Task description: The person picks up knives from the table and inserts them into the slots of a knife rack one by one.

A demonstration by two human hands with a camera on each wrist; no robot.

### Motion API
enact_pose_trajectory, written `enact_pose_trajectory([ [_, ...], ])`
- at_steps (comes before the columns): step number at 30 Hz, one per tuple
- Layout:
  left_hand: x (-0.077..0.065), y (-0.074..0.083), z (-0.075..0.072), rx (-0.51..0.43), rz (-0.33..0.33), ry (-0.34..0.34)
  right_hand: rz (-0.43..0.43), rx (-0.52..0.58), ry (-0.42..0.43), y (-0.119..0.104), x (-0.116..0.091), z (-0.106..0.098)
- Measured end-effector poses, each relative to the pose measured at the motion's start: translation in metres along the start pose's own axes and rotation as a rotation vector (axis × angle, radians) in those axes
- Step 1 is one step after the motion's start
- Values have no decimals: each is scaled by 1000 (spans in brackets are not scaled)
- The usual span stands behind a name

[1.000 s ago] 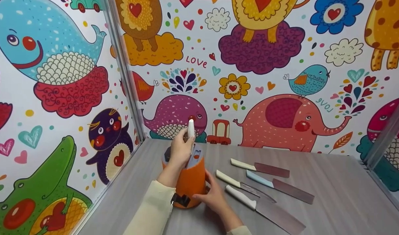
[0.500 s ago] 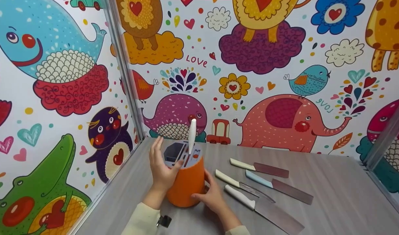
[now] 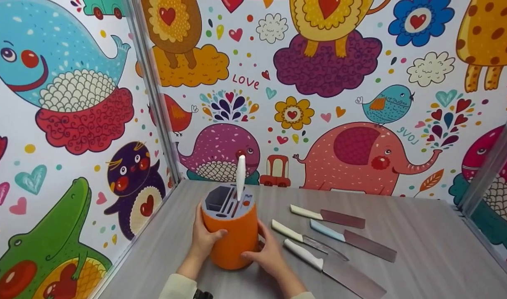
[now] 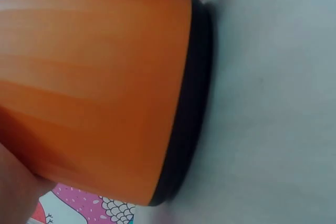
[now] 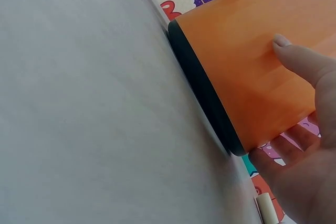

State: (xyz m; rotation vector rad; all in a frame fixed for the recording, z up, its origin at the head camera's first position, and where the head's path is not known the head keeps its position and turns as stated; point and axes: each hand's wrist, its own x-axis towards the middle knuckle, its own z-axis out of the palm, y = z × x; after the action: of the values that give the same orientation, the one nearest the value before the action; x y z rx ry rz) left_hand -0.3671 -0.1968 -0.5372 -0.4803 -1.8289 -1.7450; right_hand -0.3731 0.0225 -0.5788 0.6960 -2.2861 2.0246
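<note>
An orange knife block [image 3: 232,241] with a grey slotted top stands upright on the table. My left hand [image 3: 203,237] grips its left side, thumb across the front. On the right side my right hand [image 3: 271,250] holds it lower down, the thumb laid on the orange wall. In the right wrist view, that hand's fingers [image 5: 265,166] curl under the block's side, near its dark base. A white-handled knife [image 3: 240,178] stands in one of the slots, its blade hidden inside the block.
To the right on the grey table [image 3: 423,224] lie a white-handled cleaver [image 3: 353,279], a blue-handled knife [image 3: 369,246], a cream-handled broad knife [image 3: 342,218] and a slimmer cream-handled knife [image 3: 287,230]. Cartoon-printed walls [image 3: 344,99] rise at the back and left.
My left hand has let go of the white knife handle and come down to the block's left side. The knife stays upright in its slot; the right hand keeps its hold.
</note>
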Motion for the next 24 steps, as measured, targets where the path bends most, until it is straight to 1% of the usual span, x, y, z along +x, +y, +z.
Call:
enact_pose_trajectory([
  [4,-2,0,4,1,-4,25,-23,10,6,1,-2,-2],
  [7,-2,2,3,21,-9,35,-17,16,2,-1,-2,-1],
  [9,-3,3,1,40,-11,49,7,21,-11,-3,-2,-1],
  [12,0,0,3,39,-7,62,54,2,-8,-8,-2,-10],
  [14,-1,1,0,48,-8,69,84,-28,0,-13,-2,-15],
  [16,0,1,0,49,-15,66,78,-100,16,-18,-3,-28],
  [17,0,2,0,50,-20,61,89,-150,25,-20,-3,-37],
  [21,-1,2,4,44,-41,70,115,-406,28,-26,-9,-81],
  [22,-1,2,5,45,-47,72,137,-462,27,-27,-12,-92],
  [24,-2,1,7,48,-52,72,167,-526,36,-26,-16,-113],
])
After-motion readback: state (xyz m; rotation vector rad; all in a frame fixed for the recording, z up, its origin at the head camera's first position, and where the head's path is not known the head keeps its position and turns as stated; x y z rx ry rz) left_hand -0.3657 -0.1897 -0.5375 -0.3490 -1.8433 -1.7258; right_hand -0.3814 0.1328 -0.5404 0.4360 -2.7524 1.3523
